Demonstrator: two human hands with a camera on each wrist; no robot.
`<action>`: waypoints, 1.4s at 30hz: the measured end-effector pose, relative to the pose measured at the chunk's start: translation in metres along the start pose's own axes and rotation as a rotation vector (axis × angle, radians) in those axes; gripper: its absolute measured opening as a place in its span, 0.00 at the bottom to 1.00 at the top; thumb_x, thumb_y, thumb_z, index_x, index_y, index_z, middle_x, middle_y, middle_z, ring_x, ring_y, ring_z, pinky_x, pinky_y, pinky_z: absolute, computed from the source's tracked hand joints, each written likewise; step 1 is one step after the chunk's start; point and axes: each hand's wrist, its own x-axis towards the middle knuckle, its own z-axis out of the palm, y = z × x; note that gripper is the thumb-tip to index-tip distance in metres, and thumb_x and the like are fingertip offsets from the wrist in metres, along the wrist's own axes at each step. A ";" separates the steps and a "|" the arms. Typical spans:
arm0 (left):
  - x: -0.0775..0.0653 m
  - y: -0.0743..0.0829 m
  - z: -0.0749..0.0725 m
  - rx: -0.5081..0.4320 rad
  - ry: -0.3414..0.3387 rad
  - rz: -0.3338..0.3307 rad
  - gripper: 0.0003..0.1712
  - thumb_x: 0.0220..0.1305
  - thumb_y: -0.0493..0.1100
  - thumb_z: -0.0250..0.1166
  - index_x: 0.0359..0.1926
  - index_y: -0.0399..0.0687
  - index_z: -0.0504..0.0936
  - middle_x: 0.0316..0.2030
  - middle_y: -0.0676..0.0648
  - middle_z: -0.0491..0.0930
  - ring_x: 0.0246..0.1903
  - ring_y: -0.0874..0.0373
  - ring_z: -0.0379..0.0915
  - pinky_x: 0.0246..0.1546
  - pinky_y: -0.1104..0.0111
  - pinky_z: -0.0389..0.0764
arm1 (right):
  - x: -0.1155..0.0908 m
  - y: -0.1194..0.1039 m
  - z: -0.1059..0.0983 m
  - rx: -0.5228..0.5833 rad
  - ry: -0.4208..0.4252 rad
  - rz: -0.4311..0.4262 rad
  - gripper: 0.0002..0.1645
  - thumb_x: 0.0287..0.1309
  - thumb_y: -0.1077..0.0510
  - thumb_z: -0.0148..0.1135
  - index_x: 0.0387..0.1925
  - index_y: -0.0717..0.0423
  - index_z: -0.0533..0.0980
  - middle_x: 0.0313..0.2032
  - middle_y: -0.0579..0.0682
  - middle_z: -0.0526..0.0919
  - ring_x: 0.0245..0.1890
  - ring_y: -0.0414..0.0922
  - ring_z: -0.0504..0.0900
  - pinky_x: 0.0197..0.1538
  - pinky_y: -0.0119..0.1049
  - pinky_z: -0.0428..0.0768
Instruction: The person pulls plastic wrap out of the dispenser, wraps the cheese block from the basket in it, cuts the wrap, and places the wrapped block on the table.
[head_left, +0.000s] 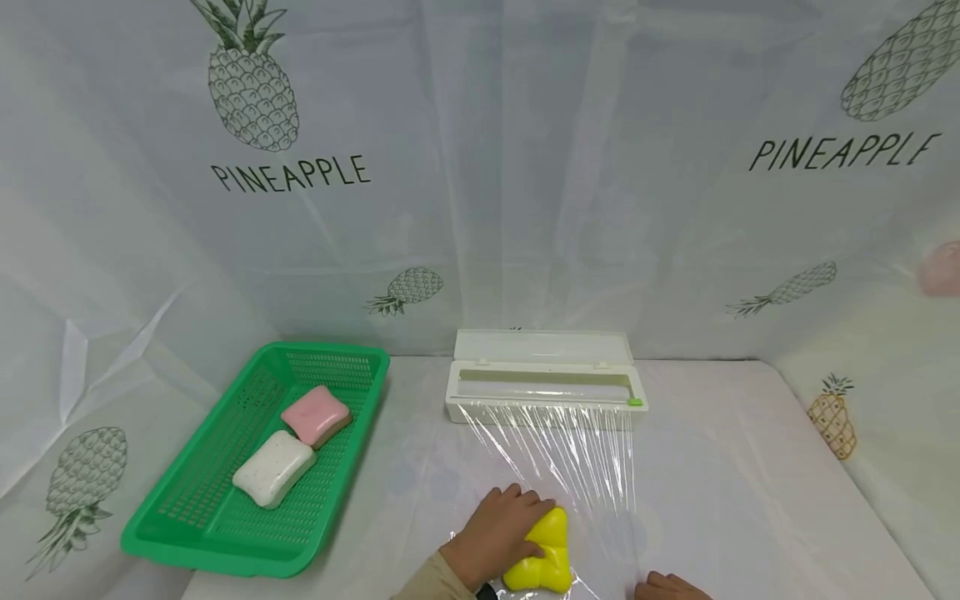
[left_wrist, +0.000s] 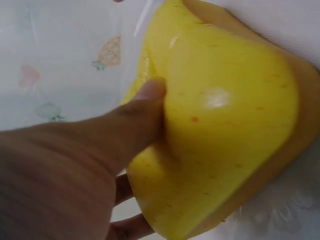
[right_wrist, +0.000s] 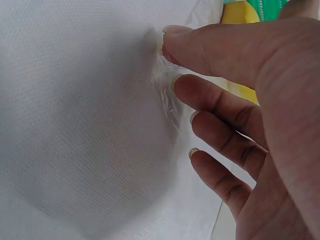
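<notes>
My left hand [head_left: 497, 533] grips a yellow sponge [head_left: 551, 552], with its thumb pressed into the notch on top; in the left wrist view the sponge [left_wrist: 225, 110] shows reddish specks and a tan side. The sponge is on the plastic wrap [head_left: 577, 458], which stretches in shiny creases from a white wrap dispenser [head_left: 547, 375] with its lid raised. By the sheet's near right corner, my right hand [head_left: 670, 586] is partly cut off by the frame. In the right wrist view its thumb and forefinger [right_wrist: 197, 95] pinch bunched wrap, the other fingers loosely bent.
A green basket [head_left: 341, 492] stands at the left, holding a pink sponge [head_left: 318, 414] and a white sponge [head_left: 273, 468]. Pineapple-print sheeting [head_left: 540, 208] hangs behind and along the sides. A small green slider [head_left: 635, 402] sits at the dispenser's right end.
</notes>
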 end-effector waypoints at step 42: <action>-0.097 -0.070 0.023 -0.456 0.066 -0.186 0.02 0.62 0.50 0.60 0.32 0.63 0.76 0.26 0.68 0.68 0.27 0.72 0.62 0.28 0.75 0.67 | 0.018 0.036 -0.042 0.211 -0.181 0.442 0.10 0.50 0.53 0.68 0.26 0.34 0.74 0.29 0.24 0.69 0.28 0.28 0.65 0.27 0.30 0.67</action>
